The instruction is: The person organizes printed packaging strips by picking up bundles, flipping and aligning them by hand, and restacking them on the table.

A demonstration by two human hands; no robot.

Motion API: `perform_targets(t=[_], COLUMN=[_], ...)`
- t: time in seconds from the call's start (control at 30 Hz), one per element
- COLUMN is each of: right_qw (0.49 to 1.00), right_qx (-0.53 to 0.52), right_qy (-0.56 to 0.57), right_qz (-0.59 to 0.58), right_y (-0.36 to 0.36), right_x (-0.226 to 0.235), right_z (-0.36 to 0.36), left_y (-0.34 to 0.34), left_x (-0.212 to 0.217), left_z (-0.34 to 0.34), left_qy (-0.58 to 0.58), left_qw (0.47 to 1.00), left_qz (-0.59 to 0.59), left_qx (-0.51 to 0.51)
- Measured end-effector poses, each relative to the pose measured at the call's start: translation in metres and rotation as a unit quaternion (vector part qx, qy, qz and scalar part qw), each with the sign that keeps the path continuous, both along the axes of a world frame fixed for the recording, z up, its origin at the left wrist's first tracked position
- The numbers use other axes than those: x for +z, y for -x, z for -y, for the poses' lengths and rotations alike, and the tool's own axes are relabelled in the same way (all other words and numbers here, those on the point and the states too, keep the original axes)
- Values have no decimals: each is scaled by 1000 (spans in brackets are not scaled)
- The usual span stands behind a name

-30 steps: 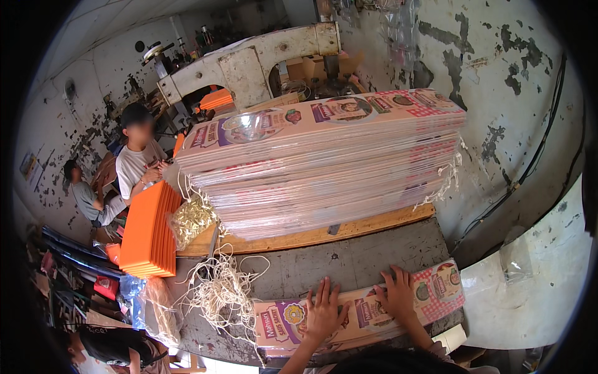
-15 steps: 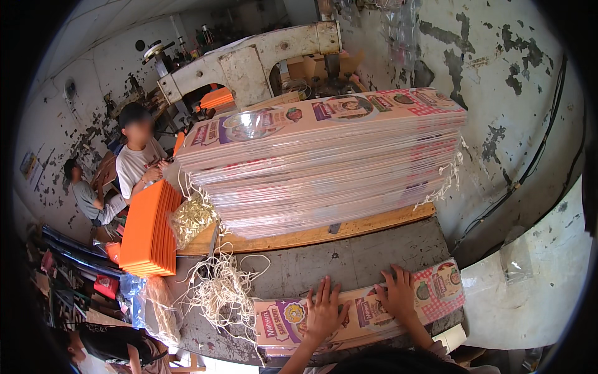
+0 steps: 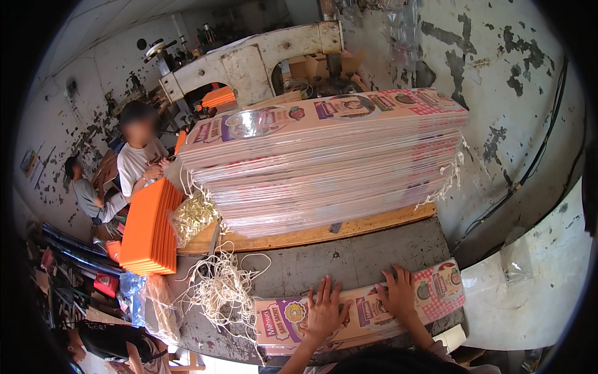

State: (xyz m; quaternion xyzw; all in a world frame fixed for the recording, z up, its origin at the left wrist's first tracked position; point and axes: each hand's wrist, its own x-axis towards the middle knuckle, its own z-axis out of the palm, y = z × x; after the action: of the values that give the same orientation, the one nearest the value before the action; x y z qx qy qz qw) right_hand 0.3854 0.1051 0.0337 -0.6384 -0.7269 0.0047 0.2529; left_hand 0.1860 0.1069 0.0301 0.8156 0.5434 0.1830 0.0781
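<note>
My left hand (image 3: 324,310) and my right hand (image 3: 398,295) lie flat, fingers spread, on a small stack of long printed pink cardboard sheets (image 3: 443,285) at the near edge of a dark grey table (image 3: 349,255). Neither hand grips anything. Behind them a tall stack of the same printed sheets wrapped in clear film (image 3: 324,159) rests on a wooden board (image 3: 311,234).
A tangle of off-white string (image 3: 218,290) lies left of my hands. A stack of orange sheets (image 3: 148,227) stands at the table's left end, with a person in a white shirt (image 3: 140,159) behind it and another person (image 3: 84,190) further left. An old machine (image 3: 249,59) stands behind.
</note>
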Motion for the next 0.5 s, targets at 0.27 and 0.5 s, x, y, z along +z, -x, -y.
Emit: perform_targets(t=[0.27,0.5], right_qw=[990,860], right_qx=[-71,-57], right_qy=[-91,-193], right_qz=[-76,-469], right_y=[-80,-193], right_x=[49,275], right_z=[-22,-159], left_y=[75,230], left_x=[43,221], left_z=[-30,-162], left_qy=[-182,-134], left_qw=[973,683], left_qz=[101,696], left_qx=[103,176])
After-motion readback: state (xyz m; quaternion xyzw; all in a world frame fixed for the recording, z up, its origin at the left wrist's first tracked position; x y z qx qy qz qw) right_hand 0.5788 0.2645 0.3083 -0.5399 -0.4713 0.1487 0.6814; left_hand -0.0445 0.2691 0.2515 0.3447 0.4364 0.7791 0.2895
